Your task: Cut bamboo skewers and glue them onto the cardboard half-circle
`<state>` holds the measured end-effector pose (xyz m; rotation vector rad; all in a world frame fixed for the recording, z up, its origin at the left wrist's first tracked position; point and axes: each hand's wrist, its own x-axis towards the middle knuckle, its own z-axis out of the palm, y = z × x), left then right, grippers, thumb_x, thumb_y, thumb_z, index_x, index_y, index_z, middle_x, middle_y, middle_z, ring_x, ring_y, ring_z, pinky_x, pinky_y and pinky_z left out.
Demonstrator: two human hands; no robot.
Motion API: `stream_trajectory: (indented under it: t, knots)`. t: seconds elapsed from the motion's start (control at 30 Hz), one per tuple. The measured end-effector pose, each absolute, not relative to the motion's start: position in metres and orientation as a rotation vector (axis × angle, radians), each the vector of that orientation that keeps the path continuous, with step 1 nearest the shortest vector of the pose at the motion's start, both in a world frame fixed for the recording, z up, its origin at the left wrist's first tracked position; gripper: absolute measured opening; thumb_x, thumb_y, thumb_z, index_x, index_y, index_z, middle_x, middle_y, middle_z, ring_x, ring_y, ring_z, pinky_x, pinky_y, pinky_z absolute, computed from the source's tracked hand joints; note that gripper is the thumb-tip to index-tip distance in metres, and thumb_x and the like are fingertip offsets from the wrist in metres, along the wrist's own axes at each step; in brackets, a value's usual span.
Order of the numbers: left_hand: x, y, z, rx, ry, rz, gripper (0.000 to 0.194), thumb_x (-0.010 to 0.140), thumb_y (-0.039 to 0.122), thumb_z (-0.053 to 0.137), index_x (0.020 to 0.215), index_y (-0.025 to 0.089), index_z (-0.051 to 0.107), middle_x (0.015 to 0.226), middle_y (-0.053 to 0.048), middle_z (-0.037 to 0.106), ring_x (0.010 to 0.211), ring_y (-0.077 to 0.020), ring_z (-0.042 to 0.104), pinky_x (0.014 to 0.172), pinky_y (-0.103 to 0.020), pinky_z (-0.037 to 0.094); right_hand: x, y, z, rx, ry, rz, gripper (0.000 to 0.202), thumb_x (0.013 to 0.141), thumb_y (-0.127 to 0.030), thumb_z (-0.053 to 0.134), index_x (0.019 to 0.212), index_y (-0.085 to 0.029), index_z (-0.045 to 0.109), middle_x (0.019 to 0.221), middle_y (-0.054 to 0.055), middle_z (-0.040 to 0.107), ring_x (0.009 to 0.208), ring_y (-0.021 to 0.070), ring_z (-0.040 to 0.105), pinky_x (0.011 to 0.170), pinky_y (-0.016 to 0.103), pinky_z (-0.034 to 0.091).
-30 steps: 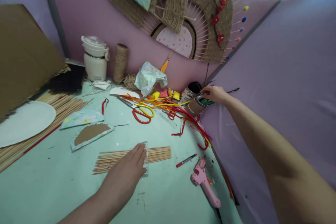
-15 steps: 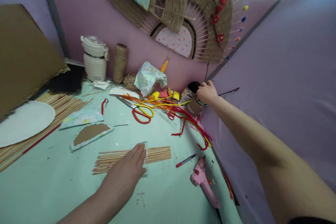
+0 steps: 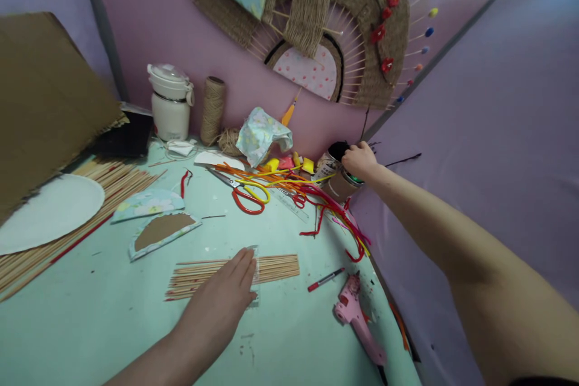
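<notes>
ruler (image 3: 257, 277), clear, across wooden sticks (image 3: 281, 266)

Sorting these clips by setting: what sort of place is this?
Probably a craft corner: thin sticks lie under the left hand, with a pink glue gun and a spool of twine on the table.

Nothing is legible; marks on the ruler (image 3: 257, 280) seem too small.

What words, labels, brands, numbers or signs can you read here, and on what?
None can be read.
White jar: faint marks near its base, too blurred.
Clear ruler under the left hand: markings too small.
Other ruler by the small red scissors: too small.
Patterned can: too blurred to tell if it bears words.
</notes>
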<state>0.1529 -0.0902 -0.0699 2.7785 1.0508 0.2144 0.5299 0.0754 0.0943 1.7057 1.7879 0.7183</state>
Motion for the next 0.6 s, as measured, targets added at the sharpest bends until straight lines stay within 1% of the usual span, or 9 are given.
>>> stream_trajectory:
  t: [0.1,0.17,0.27,0.33,0.43,0.53,0.6]
  knots:
    - [0.152,-0.09,-0.073,2.778,1.042,0.249,0.046,0.09,0.013,0.045,0.135,0.008,0.053,0.148,-0.015,0.039,0.136,-0.0279,0.042,0.108,-0.042,0.044,0.531,0.071,0.114,1.709,1.755,0.789,0.029,0.085,-0.011,0.045,0.084,-0.014,0.074,0.086,0.015,0.071,0.088,0.0256,0.057,0.077,0.04,0.029]
    - [0.151,-0.091,-0.075,2.772,1.038,0.272,0.046,0.09,0.013,0.044,0.135,0.008,0.054,0.147,-0.015,0.041,0.136,-0.0278,0.043,0.108,-0.042,0.044,0.531,0.069,0.129,1.711,1.736,0.823,0.029,0.085,-0.011,0.045,0.084,-0.013,0.074,0.084,0.015,0.071,0.089,0.0265,0.058,0.078,0.041,0.03]
    - [0.15,-0.091,-0.075,2.744,1.038,0.311,0.046,0.09,0.013,0.043,0.134,0.011,0.054,0.148,-0.013,0.042,0.136,-0.027,0.042,0.108,-0.041,0.043,0.531,0.064,0.143,1.74,1.707,0.82,0.028,0.084,-0.011,0.046,0.079,-0.015,0.073,0.078,0.014,0.07,0.087,0.0264,0.059,0.079,0.042,0.031]
    - [0.151,-0.091,-0.073,2.741,1.042,0.296,0.046,0.09,0.013,0.043,0.134,0.011,0.054,0.148,-0.014,0.042,0.136,-0.0271,0.043,0.108,-0.041,0.044,0.529,0.061,0.145,1.769,1.708,0.796,0.029,0.085,-0.011,0.045,0.078,-0.016,0.073,0.079,0.014,0.071,0.088,0.0265,0.06,0.081,0.043,0.033]
    - [0.152,-0.091,-0.069,2.766,1.062,0.221,0.046,0.089,0.013,0.045,0.134,0.008,0.054,0.147,-0.015,0.041,0.135,-0.0279,0.043,0.108,-0.042,0.044,0.523,0.056,0.141,1.807,1.724,0.759,0.031,0.086,-0.009,0.042,0.086,-0.014,0.073,0.089,0.016,0.072,0.092,0.027,0.064,0.081,0.041,0.036]
    - [0.153,-0.09,-0.066,2.771,1.081,0.163,0.046,0.089,0.014,0.048,0.135,0.009,0.054,0.147,-0.014,0.041,0.135,-0.0272,0.043,0.108,-0.04,0.044,0.52,0.053,0.137,1.858,1.717,0.702,0.033,0.087,-0.007,0.041,0.096,-0.011,0.072,0.098,0.019,0.072,0.091,0.0278,0.068,0.074,0.037,0.042]
    - [0.153,-0.09,-0.065,2.758,1.072,0.176,0.046,0.089,0.014,0.048,0.135,0.009,0.053,0.147,-0.014,0.041,0.135,-0.0269,0.043,0.108,-0.039,0.043,0.52,0.052,0.137,1.901,1.696,0.669,0.031,0.086,-0.007,0.043,0.094,-0.01,0.072,0.096,0.021,0.072,0.091,0.0309,0.069,0.071,0.037,0.046]
